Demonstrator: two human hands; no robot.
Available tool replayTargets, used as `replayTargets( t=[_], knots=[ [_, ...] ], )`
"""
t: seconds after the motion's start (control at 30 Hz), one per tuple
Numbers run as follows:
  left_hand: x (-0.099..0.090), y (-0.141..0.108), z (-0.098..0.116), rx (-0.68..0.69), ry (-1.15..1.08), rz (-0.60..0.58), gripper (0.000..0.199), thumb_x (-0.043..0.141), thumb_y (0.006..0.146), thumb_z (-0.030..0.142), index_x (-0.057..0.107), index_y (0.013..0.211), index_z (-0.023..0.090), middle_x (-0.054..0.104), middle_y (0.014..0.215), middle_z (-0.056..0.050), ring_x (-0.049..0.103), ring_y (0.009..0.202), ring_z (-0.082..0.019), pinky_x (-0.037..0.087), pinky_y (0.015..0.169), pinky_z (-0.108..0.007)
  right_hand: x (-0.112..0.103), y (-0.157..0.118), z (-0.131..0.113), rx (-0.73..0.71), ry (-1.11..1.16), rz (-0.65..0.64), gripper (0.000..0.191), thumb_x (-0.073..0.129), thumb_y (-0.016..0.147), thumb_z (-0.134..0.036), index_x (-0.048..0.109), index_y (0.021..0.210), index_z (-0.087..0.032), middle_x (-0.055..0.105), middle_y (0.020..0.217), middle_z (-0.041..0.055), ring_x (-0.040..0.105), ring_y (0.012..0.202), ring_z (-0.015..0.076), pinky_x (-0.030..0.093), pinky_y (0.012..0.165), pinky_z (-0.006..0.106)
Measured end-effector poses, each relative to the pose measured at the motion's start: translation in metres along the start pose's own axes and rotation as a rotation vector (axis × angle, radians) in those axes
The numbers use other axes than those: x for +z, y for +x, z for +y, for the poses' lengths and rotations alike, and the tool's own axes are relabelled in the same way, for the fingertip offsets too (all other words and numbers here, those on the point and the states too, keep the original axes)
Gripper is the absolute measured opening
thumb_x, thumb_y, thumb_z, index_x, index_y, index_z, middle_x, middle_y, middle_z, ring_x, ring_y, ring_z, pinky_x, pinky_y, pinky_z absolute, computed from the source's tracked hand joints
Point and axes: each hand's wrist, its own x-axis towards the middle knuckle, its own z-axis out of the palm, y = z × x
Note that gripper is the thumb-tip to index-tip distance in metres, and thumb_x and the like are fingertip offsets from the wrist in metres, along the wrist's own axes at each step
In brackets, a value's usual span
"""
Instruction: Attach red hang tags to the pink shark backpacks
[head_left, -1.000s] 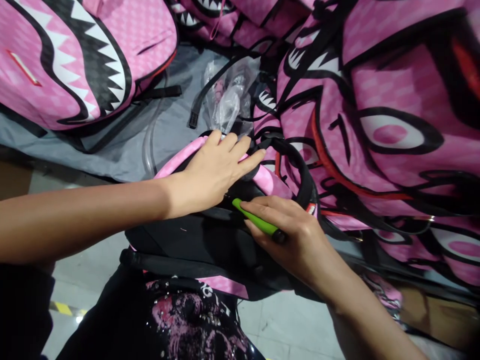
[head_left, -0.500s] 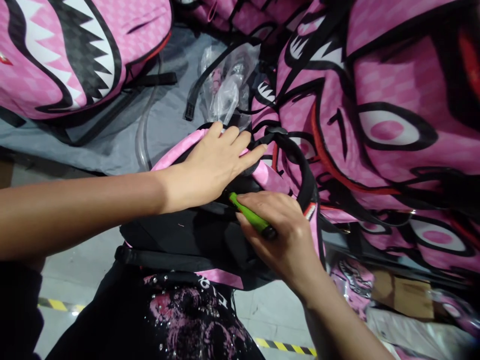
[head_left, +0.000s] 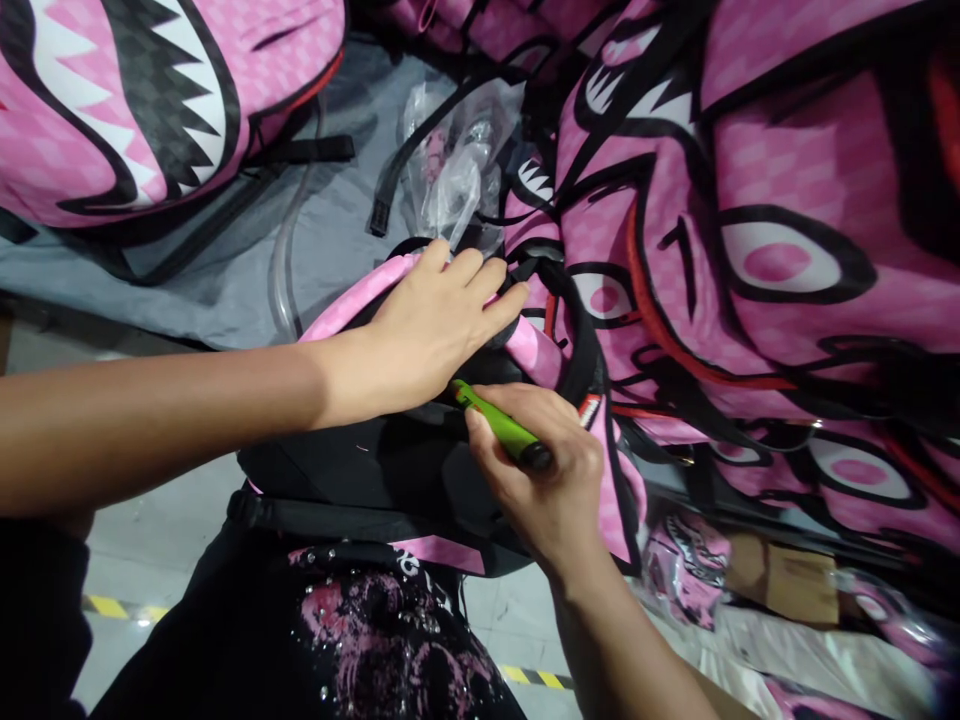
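Note:
A pink and black backpack (head_left: 322, 470) is in front of my body, its black side facing up. My left hand (head_left: 439, 320) grips its upper edge, back of the hand upward and fingertips bent over the pink trim. In my right hand (head_left: 547, 470) is a slim green tool with a black end (head_left: 502, 430), held between thumb and fingers. Its tip points into the dark fabric just below my left palm; what it touches there is hidden. A black strap (head_left: 585, 340) curves over the bag's right side.
Pink shark-faced backpacks lie at the upper left (head_left: 187, 100) and pile up on the right (head_left: 795, 200). Beyond my left hand is a clear plastic bag (head_left: 457, 180) on a grey cloth surface (head_left: 360, 110). Lower right are brown cardboard (head_left: 802, 585) and wrapped pink items (head_left: 694, 570).
My right hand has shifted slightly left with the green tool, its tip staying by my left palm. The bag's right strap has moved a little left. My left hand keeps nearly the same place.

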Motion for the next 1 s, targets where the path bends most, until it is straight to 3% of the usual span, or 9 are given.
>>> replayTargets(
  t=[0.1, 0.3, 0.47, 0.6, 0.73, 1.0],
  knots=[
    [0.0001, -0.0004, -0.0005, 0.031, 0.042, 0.025, 0.075, 0.058, 0.083, 0.017, 0.028, 0.151, 0.013, 0.044, 0.143, -0.016, 0.045, 0.122, -0.033, 0.034, 0.100, -0.046, 0.0013, 0.0016, -0.0029, 0.011, -0.015, 0.022, 0.010, 0.064, 0.087, -0.025, 0.069, 0.096, -0.022, 0.073, 0.089, 0.0039, 0.068, 0.084, 0.0218, 0.051, 0.080, 0.041],
    [0.0038, 0.0001, -0.0009, -0.003, -0.003, 0.035, 0.080, 0.058, 0.080, 0.016, 0.025, 0.152, 0.024, 0.044, 0.145, -0.009, 0.044, 0.123, -0.033, 0.033, 0.100, -0.047, 0.0007, 0.0023, -0.0029, 0.039, 0.022, 0.018, 0.009, 0.064, 0.087, -0.024, 0.069, 0.095, -0.022, 0.073, 0.090, 0.0032, 0.068, 0.084, 0.0212, 0.052, 0.080, 0.040],
    [0.0020, 0.0007, -0.0008, 0.020, 0.018, 0.031, 0.078, 0.059, 0.081, 0.015, 0.027, 0.152, 0.015, 0.043, 0.144, -0.015, 0.045, 0.120, -0.033, 0.034, 0.098, -0.046, 0.0019, 0.0015, -0.0027, 0.033, 0.030, 0.023, 0.010, 0.064, 0.086, -0.024, 0.069, 0.094, -0.021, 0.073, 0.090, 0.0033, 0.068, 0.084, 0.0211, 0.051, 0.080, 0.039],
    [0.0016, -0.0002, -0.0009, -0.014, -0.072, 0.028, 0.080, 0.059, 0.082, 0.017, 0.024, 0.153, 0.025, 0.042, 0.147, -0.009, 0.043, 0.123, -0.033, 0.031, 0.100, -0.047, 0.0040, 0.0017, -0.0029, 0.051, 0.027, 0.049, 0.010, 0.064, 0.087, -0.025, 0.070, 0.094, -0.022, 0.073, 0.089, 0.0034, 0.068, 0.085, 0.0211, 0.051, 0.081, 0.040],
    [0.0007, -0.0016, -0.0006, 0.002, -0.014, 0.029, 0.081, 0.061, 0.080, 0.017, 0.025, 0.153, 0.021, 0.041, 0.148, -0.012, 0.043, 0.122, -0.033, 0.033, 0.098, -0.045, 0.0039, 0.0011, -0.0025, 0.040, 0.024, 0.052, 0.010, 0.064, 0.086, -0.025, 0.069, 0.094, -0.022, 0.073, 0.088, 0.0028, 0.068, 0.083, 0.0208, 0.051, 0.080, 0.040],
    [0.0026, -0.0011, -0.0017, 0.007, -0.085, 0.017, 0.085, 0.064, 0.084, 0.030, 0.019, 0.155, 0.024, 0.038, 0.151, -0.013, 0.041, 0.128, -0.036, 0.031, 0.102, -0.048, 0.0055, 0.0028, -0.0024, 0.032, 0.012, 0.056, 0.009, 0.063, 0.087, -0.023, 0.068, 0.094, -0.021, 0.073, 0.088, 0.0030, 0.068, 0.082, 0.0202, 0.051, 0.079, 0.039]
  ],
)
